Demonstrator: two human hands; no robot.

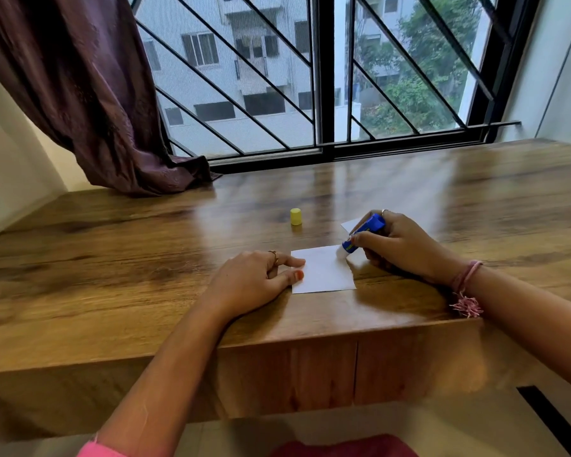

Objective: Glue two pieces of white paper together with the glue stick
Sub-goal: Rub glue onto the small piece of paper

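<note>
Wooden desk [112,258] by barred window [323,77], left hand [257,278] flat on paper [325,270], right hand [399,245] gripping glue stick [365,234]

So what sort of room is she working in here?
Probably a room in an upper-floor flat: a built-in wooden desk set against a barred window, a purple curtain drawn aside, and apartment blocks and trees outside.
</note>
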